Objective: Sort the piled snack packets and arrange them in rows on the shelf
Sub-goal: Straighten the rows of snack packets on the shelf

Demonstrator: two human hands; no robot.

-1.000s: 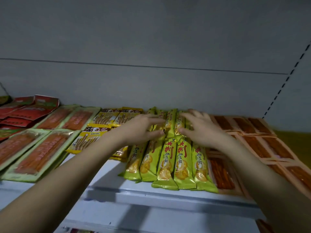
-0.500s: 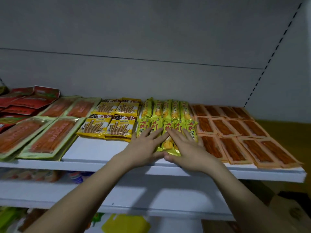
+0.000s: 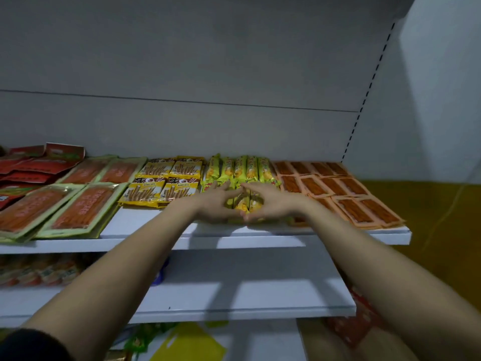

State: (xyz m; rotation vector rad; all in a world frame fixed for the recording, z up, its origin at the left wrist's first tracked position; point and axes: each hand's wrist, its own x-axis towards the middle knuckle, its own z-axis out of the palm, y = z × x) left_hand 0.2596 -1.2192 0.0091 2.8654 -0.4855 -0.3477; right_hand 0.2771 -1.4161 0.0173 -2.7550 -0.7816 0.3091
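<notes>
Green-yellow snack packets [image 3: 240,169] lie in rows on the white shelf [image 3: 145,222], the nearer row right under the fingers. Both hands rest flat on that row, fingers spread and gripping nothing: the left hand [image 3: 217,204] and the right hand [image 3: 270,203] meet at thumbs and fingertips. Just left of the fingers lie yellow stick packets [image 3: 161,187]; just right, orange packets [image 3: 338,188]. Beyond the yellow ones lie light-green packets [image 3: 59,204].

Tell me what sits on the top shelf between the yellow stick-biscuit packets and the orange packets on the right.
In the head view, green-yellow packets fill that stretch, with the left hand and right hand resting on their front row.
</notes>
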